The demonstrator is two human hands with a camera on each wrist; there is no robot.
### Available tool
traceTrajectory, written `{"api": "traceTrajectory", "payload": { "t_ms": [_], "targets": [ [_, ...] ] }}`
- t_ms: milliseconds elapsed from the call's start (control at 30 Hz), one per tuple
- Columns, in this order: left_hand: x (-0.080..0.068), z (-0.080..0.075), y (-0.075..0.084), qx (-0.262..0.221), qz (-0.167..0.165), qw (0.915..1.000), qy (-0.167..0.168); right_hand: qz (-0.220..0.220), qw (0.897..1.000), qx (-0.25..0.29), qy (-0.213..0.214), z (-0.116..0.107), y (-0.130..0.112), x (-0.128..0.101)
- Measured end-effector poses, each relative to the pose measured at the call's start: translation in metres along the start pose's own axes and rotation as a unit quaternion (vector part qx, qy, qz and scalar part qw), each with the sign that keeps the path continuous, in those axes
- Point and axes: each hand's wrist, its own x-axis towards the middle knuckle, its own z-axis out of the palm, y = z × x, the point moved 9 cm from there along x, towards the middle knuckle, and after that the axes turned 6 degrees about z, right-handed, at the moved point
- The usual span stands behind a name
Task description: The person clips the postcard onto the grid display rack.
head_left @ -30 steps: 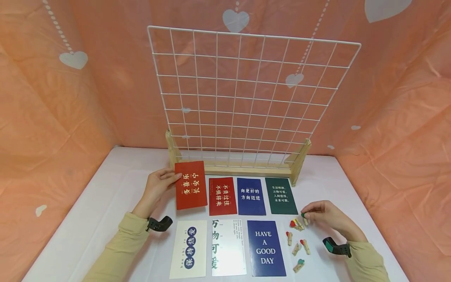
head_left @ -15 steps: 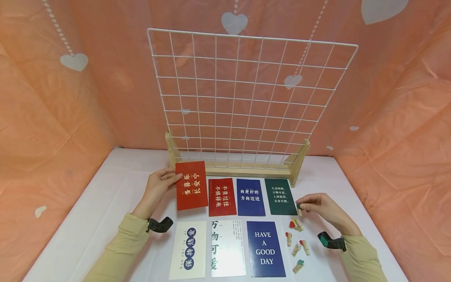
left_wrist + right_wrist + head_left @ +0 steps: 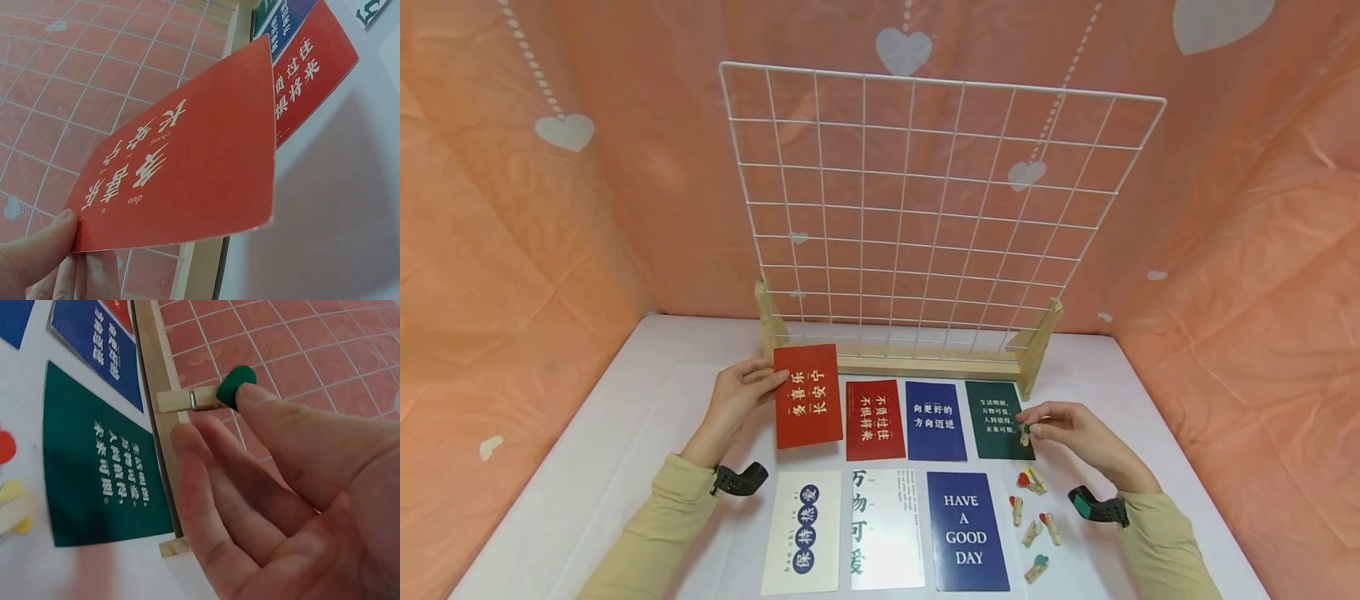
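My left hand (image 3: 733,404) grips a red card (image 3: 808,396) by its left edge, thumb on the printed face and fingers behind. In the left wrist view the card is raised and tilted, in front of the wire grid. Between thumb and fingers, my right hand (image 3: 1086,437) pinches a small wooden clothespin (image 3: 206,398) with a green heart on its end. That hand hovers at the right edge of a dark green card (image 3: 996,408). On the table by the right wrist lie several more clothespins (image 3: 1036,569) with red, yellow or green tops.
Behind the cards, a white wire grid (image 3: 943,81) leans back in a wooden stand (image 3: 925,365). A second red card (image 3: 876,421), a blue card (image 3: 936,433), a cream card (image 3: 782,533), a white card (image 3: 887,533) and another blue card (image 3: 968,575) lie on the table.
My right hand has carried the green-heart clothespin left and slightly away from me, from above the loose clothespins to the green card's edge. The left hand and its red card stay nearly still.
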Motion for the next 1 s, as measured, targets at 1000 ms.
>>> {"api": "traceTrajectory", "payload": {
  "t_ms": [1000],
  "targets": [
    [0.0, 0.002, 0.003, -0.013, 0.01, 0.9999, -0.005, 0.015, 1.0, 0.027, -0.006, 0.019, -0.02, 0.027]
  ]
}}
